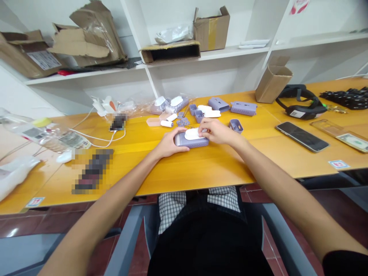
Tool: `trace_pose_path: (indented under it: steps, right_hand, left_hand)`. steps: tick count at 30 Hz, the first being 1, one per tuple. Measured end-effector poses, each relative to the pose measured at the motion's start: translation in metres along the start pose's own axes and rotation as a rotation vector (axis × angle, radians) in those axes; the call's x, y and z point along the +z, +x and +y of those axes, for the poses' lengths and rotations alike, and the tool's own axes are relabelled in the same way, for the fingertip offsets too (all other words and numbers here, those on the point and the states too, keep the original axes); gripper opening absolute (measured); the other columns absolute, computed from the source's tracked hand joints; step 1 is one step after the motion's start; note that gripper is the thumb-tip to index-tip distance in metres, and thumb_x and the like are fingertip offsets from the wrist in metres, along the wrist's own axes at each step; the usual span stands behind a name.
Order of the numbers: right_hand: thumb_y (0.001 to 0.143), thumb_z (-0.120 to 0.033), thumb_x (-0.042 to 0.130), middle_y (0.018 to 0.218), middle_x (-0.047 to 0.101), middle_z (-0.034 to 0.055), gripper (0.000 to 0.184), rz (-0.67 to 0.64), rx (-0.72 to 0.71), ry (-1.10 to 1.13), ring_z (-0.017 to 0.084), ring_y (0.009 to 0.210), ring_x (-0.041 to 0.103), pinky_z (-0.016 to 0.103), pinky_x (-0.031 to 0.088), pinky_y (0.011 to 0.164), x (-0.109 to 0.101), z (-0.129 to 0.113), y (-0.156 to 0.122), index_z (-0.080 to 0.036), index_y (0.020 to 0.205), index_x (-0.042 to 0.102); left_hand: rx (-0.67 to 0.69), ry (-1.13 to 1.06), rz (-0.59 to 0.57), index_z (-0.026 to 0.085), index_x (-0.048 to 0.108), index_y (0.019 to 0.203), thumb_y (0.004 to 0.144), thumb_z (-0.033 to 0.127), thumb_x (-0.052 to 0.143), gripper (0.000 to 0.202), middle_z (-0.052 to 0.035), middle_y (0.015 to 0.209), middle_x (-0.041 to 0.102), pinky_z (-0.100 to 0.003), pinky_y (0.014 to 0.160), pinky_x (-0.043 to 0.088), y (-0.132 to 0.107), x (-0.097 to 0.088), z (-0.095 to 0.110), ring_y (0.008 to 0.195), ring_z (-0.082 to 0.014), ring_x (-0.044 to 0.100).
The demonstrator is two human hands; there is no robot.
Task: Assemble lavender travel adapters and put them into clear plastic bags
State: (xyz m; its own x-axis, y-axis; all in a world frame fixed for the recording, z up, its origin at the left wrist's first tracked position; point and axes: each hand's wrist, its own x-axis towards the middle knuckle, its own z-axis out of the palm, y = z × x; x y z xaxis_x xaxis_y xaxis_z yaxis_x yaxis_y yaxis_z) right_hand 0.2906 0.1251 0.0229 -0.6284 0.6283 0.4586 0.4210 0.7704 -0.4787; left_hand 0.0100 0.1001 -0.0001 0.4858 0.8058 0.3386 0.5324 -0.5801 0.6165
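Note:
A purple plastic case (198,143) with a perforated side rests on the table near the middle. My left hand (169,145) grips its left end, thumb along the front side and fingers behind. On top of the case sits a white oval piece (191,134) with bristle-like points along its far edge. The fingers of my right hand (215,131) are bent together at the right end of this white piece; their tips are partly hidden. Just beyond my hands lie small purple parts (183,122) and white cylinders (166,124). A purple square cup (235,125) stands right of my right hand.
Two purple cases (243,108) and white pieces (211,112) lie behind my hands. Bagged units (178,102) are at the back. To the right are a phone (301,136), a black headset (300,102) and a cardboard box (273,81). Left lie a bottle (57,134) and white cables (107,146).

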Motion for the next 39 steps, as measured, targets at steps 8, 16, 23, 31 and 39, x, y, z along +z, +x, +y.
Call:
trace_pose_path:
  steps: [8, 16, 23, 31, 39]
  right_hand:
    - [0.088, -0.016, 0.067, 0.092, 0.064, 0.0059, 0.009, 0.057, 0.027, 0.051, 0.019, 0.078, 0.058, 0.034, 0.046, 0.076, 0.008, -0.001, 0.003, -0.019, 0.083, 0.073]
    - [0.080, -0.030, 0.085, 0.104, 0.065, 0.0069, 0.020, 0.104, 0.054, 0.158, 0.019, 0.081, 0.060, 0.037, 0.052, 0.078, 0.006, 0.004, 0.003, -0.020, 0.097, 0.079]
    - [0.085, -0.038, 0.084, 0.114, 0.071, 0.0077, 0.044, -0.041, -0.016, 0.113, 0.028, 0.109, 0.062, 0.047, 0.048, 0.100, 0.019, -0.016, 0.003, -0.030, 0.128, 0.077]
    - [0.093, -0.041, 0.074, 0.116, 0.076, 0.0102, 0.034, 0.053, 0.009, 0.112, 0.027, 0.105, 0.067, 0.044, 0.050, 0.097, 0.024, -0.016, 0.001, -0.023, 0.122, 0.077]
    - [0.097, -0.047, 0.065, 0.094, 0.076, 0.0074, 0.032, -0.055, 0.046, -0.082, 0.022, 0.080, 0.062, 0.033, 0.041, 0.074, 0.020, -0.032, -0.001, -0.018, 0.110, 0.073]
  left_hand:
    - [-0.069, 0.079, 0.078, 0.022, 0.057, 0.129, 0.068, 0.051, 0.090, 0.076, -0.0110, 0.134, 0.067, -0.052, 0.111, 0.051, 0.000, 0.005, 0.008, 0.125, -0.0338, 0.065]
    - [-0.012, 0.007, 0.038, 0.022, 0.055, 0.132, 0.066, 0.052, 0.092, 0.081, -0.0115, 0.135, 0.067, -0.053, 0.113, 0.051, 0.000, 0.003, 0.002, 0.127, -0.0332, 0.065]
    - [0.051, -0.054, -0.035, 0.024, 0.052, 0.139, 0.065, 0.053, 0.094, 0.090, -0.0146, 0.141, 0.066, -0.055, 0.112, 0.051, -0.001, 0.003, 0.006, 0.132, -0.0367, 0.065]
    - [0.031, -0.074, -0.066, 0.024, 0.049, 0.146, 0.065, 0.053, 0.095, 0.098, -0.0143, 0.140, 0.069, -0.055, 0.115, 0.049, -0.002, -0.004, 0.003, 0.134, -0.0375, 0.064]
    - [0.048, -0.090, -0.078, 0.025, 0.052, 0.143, 0.061, 0.053, 0.097, 0.098, -0.0151, 0.137, 0.070, -0.058, 0.113, 0.050, -0.005, 0.002, 0.005, 0.130, -0.0382, 0.067]
